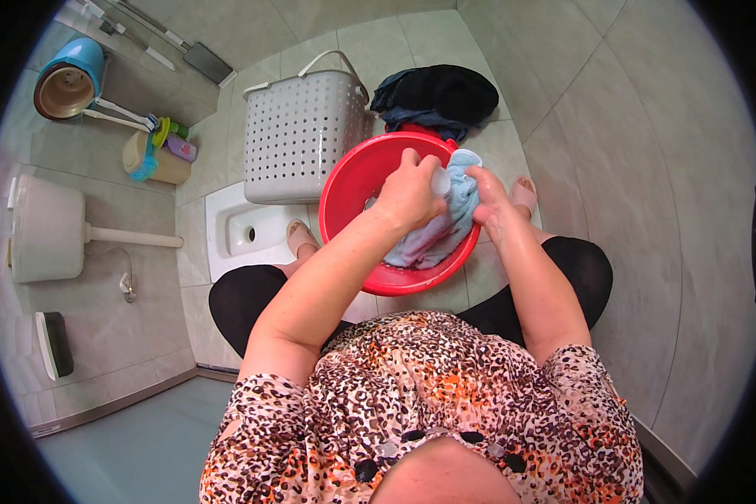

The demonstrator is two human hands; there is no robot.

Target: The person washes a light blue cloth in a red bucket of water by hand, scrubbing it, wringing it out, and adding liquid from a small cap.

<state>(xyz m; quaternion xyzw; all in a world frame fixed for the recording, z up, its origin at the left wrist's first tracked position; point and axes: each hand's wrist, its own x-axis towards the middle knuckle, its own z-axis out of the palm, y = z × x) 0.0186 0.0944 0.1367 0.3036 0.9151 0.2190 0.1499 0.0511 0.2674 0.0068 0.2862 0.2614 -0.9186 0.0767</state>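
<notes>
A round red plastic basin (343,189) stands on the tiled floor between my feet. Light blue and pinkish wet cloth (444,239) lies in it, one end raised to the basin's far right rim. My left hand (411,195) is over the basin, fingers curled round a small whitish translucent object (441,183), whose kind I cannot tell. At the basin's right side my right hand (490,196) grips the raised light blue cloth between thumb and fingers. The basin's bottom is mostly hidden by the cloth and my left arm.
A grey perforated laundry basket (299,138) stands beyond the basin, left of a pile of dark clothes (438,94). A white squat toilet (233,242) is at the left. Bottles, including a purple one (181,148), brushes and a cistern (50,230) are along the left wall.
</notes>
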